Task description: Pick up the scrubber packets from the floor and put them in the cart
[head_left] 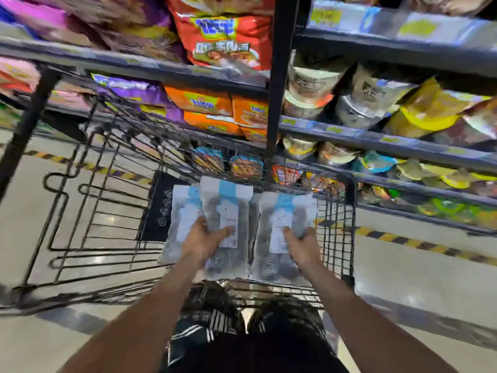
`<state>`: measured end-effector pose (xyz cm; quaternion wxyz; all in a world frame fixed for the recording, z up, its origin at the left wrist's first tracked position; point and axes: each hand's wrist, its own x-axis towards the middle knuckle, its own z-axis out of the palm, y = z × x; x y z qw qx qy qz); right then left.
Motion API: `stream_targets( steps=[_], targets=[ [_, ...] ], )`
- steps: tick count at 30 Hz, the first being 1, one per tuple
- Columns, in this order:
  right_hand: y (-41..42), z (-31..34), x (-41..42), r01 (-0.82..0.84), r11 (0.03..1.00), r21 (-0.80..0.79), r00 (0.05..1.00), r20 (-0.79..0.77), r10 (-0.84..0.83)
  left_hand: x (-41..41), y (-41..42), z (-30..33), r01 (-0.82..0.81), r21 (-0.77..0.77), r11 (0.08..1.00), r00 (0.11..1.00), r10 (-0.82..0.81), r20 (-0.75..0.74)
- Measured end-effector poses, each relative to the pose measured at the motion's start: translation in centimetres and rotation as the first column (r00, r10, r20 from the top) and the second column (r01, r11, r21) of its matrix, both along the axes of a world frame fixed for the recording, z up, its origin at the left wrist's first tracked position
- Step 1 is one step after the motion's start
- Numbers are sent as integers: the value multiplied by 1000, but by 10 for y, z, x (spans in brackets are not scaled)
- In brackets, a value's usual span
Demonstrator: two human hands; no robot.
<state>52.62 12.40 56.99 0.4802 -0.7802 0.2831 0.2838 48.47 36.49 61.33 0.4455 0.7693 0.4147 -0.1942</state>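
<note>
I hold clear scrubber packets with blue-and-white headers over the black wire cart [88, 232]. My left hand [204, 242] grips two overlapping packets [223, 208], thumb on top of the white label. My right hand [302, 246] grips another packet [285, 211] the same way. The packets hover above the right end of the cart basket, near its right wall [336, 238]. The whole frame is motion-blurred.
Store shelves [376, 141] with snack bags and cup noodles stand right behind the cart. Yellow-black hazard tape [419, 244] runs along the shelf base on the pale tiled floor. A dark mat [158, 208] lies under the cart. My legs are below.
</note>
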Motion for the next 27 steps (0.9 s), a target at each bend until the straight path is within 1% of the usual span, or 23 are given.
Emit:
stream_targets(
  steps=[2, 4, 6, 7, 9, 10, 13, 14, 15, 18, 20, 22, 23, 26, 27],
  targets=[
    [4, -16, 0, 16, 1000, -8, 1000, -12, -16, 10, 4, -21, 69, -10, 998, 998, -69, -14],
    [7, -31, -3, 53, 999, -5, 998, 35, -53, 13, 7, -48, 105, 14, 994, 994, -106, 5],
    [8, -41, -8, 41, 998, -38, 996, 86, -37, 11, 11, -70, 147, 48, 988, 989, -146, -22],
    [7, -43, -10, 5, 998, -58, 995, 96, 1, 10, 13, -76, 168, 49, 985, 985, -166, -35],
    [5, -44, -10, -74, 995, -73, 991, 108, 81, 5, 18, -85, 173, 2, 985, 983, -173, -55],
    [3, -45, -11, -112, 991, -79, 983, 138, 122, 3, 21, -88, 187, -18, 982, 981, -187, -58],
    [1, -52, -13, -292, 943, -163, 928, 190, 320, -1, 22, -81, 392, 13, 920, 917, -389, -92],
    [2, -55, -11, -345, 920, -186, 907, 187, 378, 0, 22, -80, 448, 47, 893, 891, -442, -106],
    [5, -58, -9, -356, 913, -202, 900, 189, 393, 2, 22, -78, 478, 69, 876, 875, -467, -126],
    [12, -59, -3, -374, 907, -192, 894, 184, 407, 0, 20, -78, 516, 92, 852, 851, -497, -170],
    [16, -56, 3, -375, 914, -153, 900, 178, 399, 5, 21, -78, 534, 100, 840, 835, -505, -218],
    [19, -52, 4, -371, 918, -139, 917, 97, 386, 8, 19, -78, 548, 91, 832, 821, -514, -249],
    [19, -50, 4, -379, 911, -161, 919, 48, 390, 11, 18, -75, 537, 80, 840, 826, -505, -250],
    [16, -48, 0, -368, 896, -249, 924, 11, 382, 13, 22, -72, 527, 63, 847, 829, -497, -257],
    [15, -43, -2, -402, 870, -285, 909, -9, 417, 15, 24, -67, 537, 55, 842, 821, -506, -265]
  ],
)
